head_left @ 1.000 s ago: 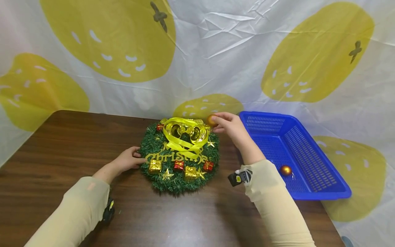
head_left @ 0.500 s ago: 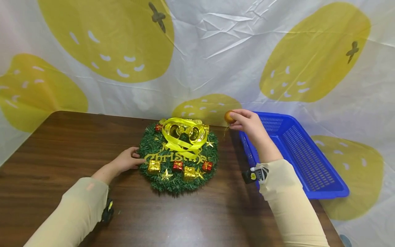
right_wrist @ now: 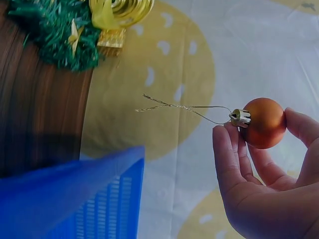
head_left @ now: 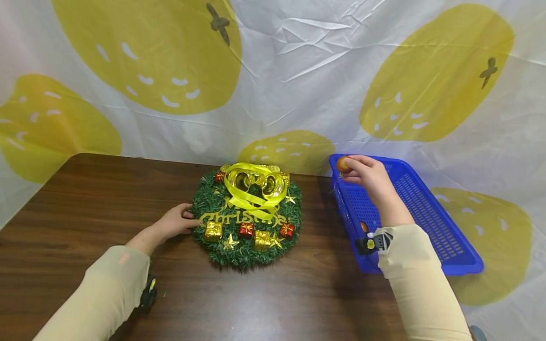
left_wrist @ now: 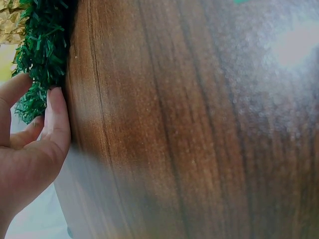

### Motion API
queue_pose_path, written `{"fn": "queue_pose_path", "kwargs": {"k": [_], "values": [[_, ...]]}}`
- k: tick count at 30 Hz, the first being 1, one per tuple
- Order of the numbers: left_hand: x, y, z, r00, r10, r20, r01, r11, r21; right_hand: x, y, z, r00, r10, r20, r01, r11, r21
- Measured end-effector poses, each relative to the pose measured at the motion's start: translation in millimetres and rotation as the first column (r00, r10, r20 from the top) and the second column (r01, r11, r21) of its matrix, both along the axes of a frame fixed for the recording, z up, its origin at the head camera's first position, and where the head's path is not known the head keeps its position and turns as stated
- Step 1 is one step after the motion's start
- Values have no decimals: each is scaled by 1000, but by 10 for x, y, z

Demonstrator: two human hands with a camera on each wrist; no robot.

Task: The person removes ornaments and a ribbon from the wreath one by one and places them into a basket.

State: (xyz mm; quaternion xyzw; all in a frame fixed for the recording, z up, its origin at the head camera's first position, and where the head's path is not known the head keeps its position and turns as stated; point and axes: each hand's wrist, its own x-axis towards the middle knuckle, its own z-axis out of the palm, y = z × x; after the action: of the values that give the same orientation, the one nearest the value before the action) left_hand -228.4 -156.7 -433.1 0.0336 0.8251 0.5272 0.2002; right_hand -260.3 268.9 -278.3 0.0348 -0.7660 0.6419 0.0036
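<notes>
An orange Christmas bauble [head_left: 343,165] with a silver cap and a gold string loop is pinched between the thumb and fingers of my right hand [head_left: 373,182], over the blue basket's [head_left: 462,269] back left corner in the head view. The right wrist view shows the bauble [right_wrist: 265,123] with its string trailing out. A green tinsel wreath [head_left: 247,258] lies at the table's middle, bearing gold lettering, stars, small red and gold gift boxes, and yellow ribbon with gold bells. My left hand [head_left: 172,220] grips its left edge, fingers at the tinsel [left_wrist: 45,45] in the left wrist view.
Inside the basket, another orange bauble [head_left: 364,227] shows partly through, beside my right wrist strap [head_left: 371,244]. The brown wooden table [head_left: 106,189] meets a white curtain [head_left: 277,109] with yellow fruit prints along its back edge.
My right hand has carried the orange bauble rightward, from the wreath's upper right edge to over the basket. My left hand and the wreath have stayed in place.
</notes>
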Motion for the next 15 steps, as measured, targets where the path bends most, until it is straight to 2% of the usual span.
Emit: {"fn": "queue_pose_path", "kwargs": {"k": [8, 15], "values": [[13, 7, 22, 1000, -4, 1, 4, 1000, -11, 16, 233, -11, 1000, -26, 7, 26, 999, -40], [6, 7, 9, 1000, -5, -1, 5, 1000, -9, 17, 443, -55, 997, -64, 35, 64, 998, 5]]}}
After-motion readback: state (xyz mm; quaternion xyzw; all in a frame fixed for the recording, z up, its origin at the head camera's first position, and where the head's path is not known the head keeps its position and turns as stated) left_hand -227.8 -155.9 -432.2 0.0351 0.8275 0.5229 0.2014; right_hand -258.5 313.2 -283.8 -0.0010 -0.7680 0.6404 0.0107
